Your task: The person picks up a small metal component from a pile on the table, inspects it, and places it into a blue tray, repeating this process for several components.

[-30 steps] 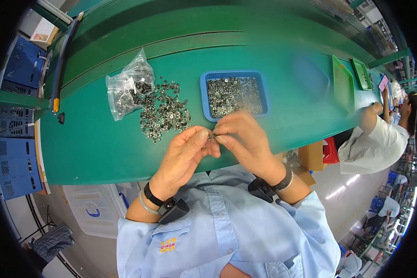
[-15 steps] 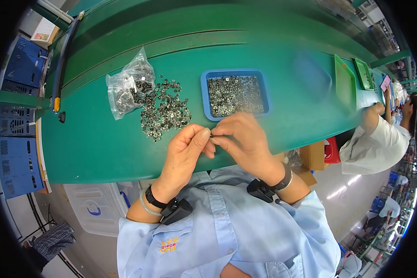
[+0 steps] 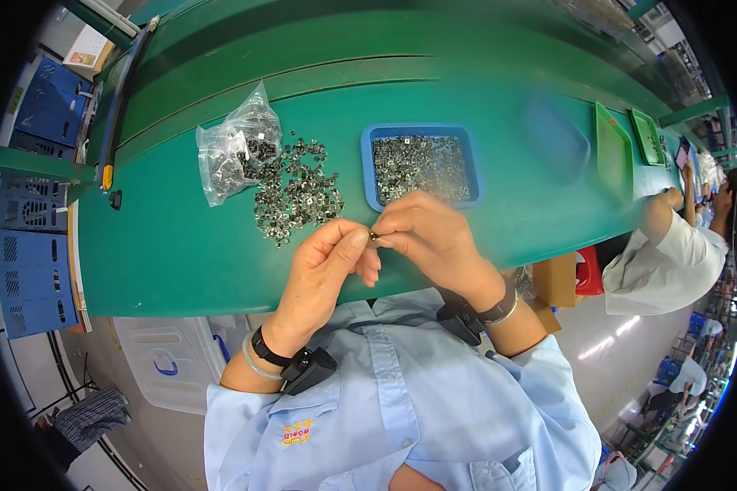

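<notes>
My left hand (image 3: 326, 266) and my right hand (image 3: 434, 237) meet over the front of the green table. Between their fingertips they pinch one small dark part (image 3: 374, 236), too small to name exactly. A loose pile of small shiny metal and black parts (image 3: 299, 196) lies beyond my left hand. Just behind my right hand is a blue tray (image 3: 369, 168) holding many similar small parts (image 3: 418, 164). An open clear plastic bag (image 3: 225, 155) with more of these parts lies on its side at the pile's left edge.
Green trays (image 3: 613, 151) stand toward the right end of the table (image 3: 172, 270). A co-worker in a white shirt (image 3: 667, 266) sits at the right. Blue crates (image 3: 33, 282) line the left side; a lidded plastic box (image 3: 168, 360) is below the table edge.
Both hands stay together, with the small part now showing more plainly between the fingertips. The view has shifted slightly, so the tray, pile and bag appear a little further right.
</notes>
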Demonstrator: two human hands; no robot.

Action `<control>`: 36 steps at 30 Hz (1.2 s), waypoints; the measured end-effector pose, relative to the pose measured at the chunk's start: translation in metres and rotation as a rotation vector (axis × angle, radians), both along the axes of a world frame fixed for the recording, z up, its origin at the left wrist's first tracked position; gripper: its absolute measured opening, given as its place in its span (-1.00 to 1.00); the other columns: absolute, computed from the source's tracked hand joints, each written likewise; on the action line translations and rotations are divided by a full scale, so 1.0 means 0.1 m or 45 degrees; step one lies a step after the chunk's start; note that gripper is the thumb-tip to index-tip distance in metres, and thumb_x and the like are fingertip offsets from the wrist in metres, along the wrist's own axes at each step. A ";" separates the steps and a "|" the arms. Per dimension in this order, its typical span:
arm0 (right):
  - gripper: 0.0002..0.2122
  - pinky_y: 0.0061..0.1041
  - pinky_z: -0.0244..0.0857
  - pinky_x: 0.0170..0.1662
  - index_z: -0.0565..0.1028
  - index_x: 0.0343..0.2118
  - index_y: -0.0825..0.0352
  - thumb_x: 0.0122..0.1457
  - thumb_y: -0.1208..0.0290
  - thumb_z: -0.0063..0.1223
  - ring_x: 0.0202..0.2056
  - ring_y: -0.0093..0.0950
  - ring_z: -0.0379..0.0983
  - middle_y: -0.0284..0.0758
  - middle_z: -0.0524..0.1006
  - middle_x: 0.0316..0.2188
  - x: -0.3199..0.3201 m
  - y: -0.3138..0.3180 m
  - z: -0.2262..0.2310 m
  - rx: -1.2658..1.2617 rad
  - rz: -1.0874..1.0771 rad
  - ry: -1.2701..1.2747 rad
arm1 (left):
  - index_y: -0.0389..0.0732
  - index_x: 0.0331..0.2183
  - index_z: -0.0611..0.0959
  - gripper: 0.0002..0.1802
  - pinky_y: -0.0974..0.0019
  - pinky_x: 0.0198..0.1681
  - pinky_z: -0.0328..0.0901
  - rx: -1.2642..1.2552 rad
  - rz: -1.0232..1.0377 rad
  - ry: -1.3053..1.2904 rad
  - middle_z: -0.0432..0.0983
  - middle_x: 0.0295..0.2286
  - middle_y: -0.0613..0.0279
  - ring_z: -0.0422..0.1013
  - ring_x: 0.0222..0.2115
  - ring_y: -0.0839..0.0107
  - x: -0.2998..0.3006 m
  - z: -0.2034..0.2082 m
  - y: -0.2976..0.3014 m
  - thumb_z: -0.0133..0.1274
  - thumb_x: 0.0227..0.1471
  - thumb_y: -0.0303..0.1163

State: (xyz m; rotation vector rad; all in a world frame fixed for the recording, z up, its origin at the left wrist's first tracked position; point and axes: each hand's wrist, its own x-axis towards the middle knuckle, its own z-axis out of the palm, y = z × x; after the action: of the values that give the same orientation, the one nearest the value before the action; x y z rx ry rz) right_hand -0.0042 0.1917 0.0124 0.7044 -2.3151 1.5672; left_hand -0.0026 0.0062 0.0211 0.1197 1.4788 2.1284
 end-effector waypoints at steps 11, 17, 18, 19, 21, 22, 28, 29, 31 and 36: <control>-0.86 -0.45 0.33 -0.32 0.51 -0.40 0.28 -0.06 0.53 0.21 -0.35 -0.37 0.43 -0.34 0.46 -0.41 0.04 -0.05 -0.02 0.068 -0.084 0.064 | -0.27 -0.33 0.50 -0.80 0.45 -0.49 0.31 0.212 0.006 -0.264 0.49 -0.48 0.23 0.38 -0.56 0.53 -0.02 -0.05 -0.02 -0.04 0.17 -0.32; -0.85 -0.47 0.34 -0.31 0.51 -0.37 0.29 -0.04 0.55 0.21 -0.32 -0.38 0.43 -0.33 0.45 -0.38 0.07 -0.05 -0.02 0.065 -0.093 -0.002 | -0.27 -0.32 0.50 -0.82 0.43 -0.52 0.29 0.349 -0.009 -0.324 0.50 -0.47 0.21 0.37 -0.57 0.51 -0.02 -0.11 -0.03 -0.03 0.16 -0.34; -0.85 -0.47 0.35 -0.31 0.51 -0.37 0.28 -0.04 0.55 0.20 -0.32 -0.38 0.43 -0.33 0.45 -0.38 0.07 -0.05 -0.02 0.037 -0.085 -0.019 | -0.27 -0.32 0.50 -0.82 0.42 -0.53 0.29 0.362 -0.004 -0.329 0.50 -0.47 0.20 0.37 -0.58 0.51 -0.02 -0.11 -0.03 -0.03 0.16 -0.34; -0.85 -0.48 0.35 -0.31 0.51 -0.37 0.28 -0.04 0.55 0.20 -0.32 -0.38 0.43 -0.33 0.45 -0.38 0.06 -0.05 -0.01 0.011 -0.077 -0.036 | -0.27 -0.32 0.50 -0.82 0.42 -0.53 0.29 0.362 -0.004 -0.329 0.50 -0.47 0.20 0.37 -0.58 0.51 -0.02 -0.10 -0.03 -0.03 0.16 -0.34; -0.85 -0.48 0.35 -0.31 0.51 -0.36 0.28 -0.03 0.55 0.20 -0.32 -0.39 0.43 -0.33 0.45 -0.38 0.06 -0.05 0.00 -0.015 -0.067 -0.054 | -0.27 -0.32 0.50 -0.83 0.42 -0.53 0.29 0.356 0.005 -0.330 0.50 -0.47 0.20 0.37 -0.58 0.51 -0.01 -0.06 -0.03 -0.03 0.16 -0.35; -0.85 -0.48 0.35 -0.31 0.51 -0.36 0.28 -0.03 0.55 0.20 -0.32 -0.39 0.43 -0.33 0.45 -0.38 0.07 -0.04 0.00 -0.009 -0.068 -0.069 | -0.27 -0.32 0.50 -0.83 0.42 -0.53 0.29 0.353 0.010 -0.331 0.50 -0.47 0.20 0.37 -0.58 0.51 -0.01 -0.05 -0.03 -0.03 0.16 -0.35; -0.86 -0.48 0.35 -0.29 0.52 -0.35 0.28 -0.02 0.54 0.19 -0.31 -0.39 0.43 -0.34 0.45 -0.38 0.08 -0.05 0.00 -0.035 -0.050 -0.098 | -0.27 -0.31 0.49 -0.84 0.44 -0.54 0.28 0.349 0.002 -0.315 0.50 -0.48 0.21 0.37 -0.58 0.51 0.00 -0.06 -0.03 -0.02 0.15 -0.36; -0.86 -0.48 0.35 -0.29 0.52 -0.35 0.28 -0.02 0.54 0.19 -0.31 -0.39 0.43 -0.34 0.45 -0.38 0.08 -0.05 0.01 -0.034 -0.051 -0.098 | -0.27 -0.31 0.49 -0.84 0.44 -0.54 0.28 0.346 0.003 -0.314 0.50 -0.48 0.22 0.37 -0.58 0.51 0.00 -0.06 -0.03 -0.01 0.15 -0.36; -0.86 -0.48 0.34 -0.29 0.52 -0.36 0.28 -0.02 0.54 0.19 -0.30 -0.40 0.42 -0.34 0.45 -0.38 0.09 -0.05 0.01 -0.022 -0.056 -0.109 | -0.27 -0.31 0.49 -0.84 0.45 -0.54 0.27 0.343 0.003 -0.312 0.50 -0.48 0.22 0.37 -0.58 0.52 -0.01 -0.07 -0.02 -0.01 0.14 -0.37; -0.88 -0.48 0.34 -0.28 0.53 -0.37 0.28 -0.02 0.53 0.19 -0.30 -0.41 0.42 -0.36 0.46 -0.37 0.09 -0.06 0.02 -0.009 -0.067 -0.109 | -0.24 -0.34 0.48 -0.86 0.46 -0.55 0.25 0.382 -0.005 -0.338 0.49 -0.50 0.23 0.35 -0.59 0.53 -0.01 -0.10 -0.02 0.01 0.13 -0.37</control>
State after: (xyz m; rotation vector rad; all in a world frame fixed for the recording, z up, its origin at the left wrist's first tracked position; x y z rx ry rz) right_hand 0.0050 0.1858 0.0141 0.5809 -2.3675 1.6112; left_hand -0.0036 0.0044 0.0106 -0.0502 1.0047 2.2502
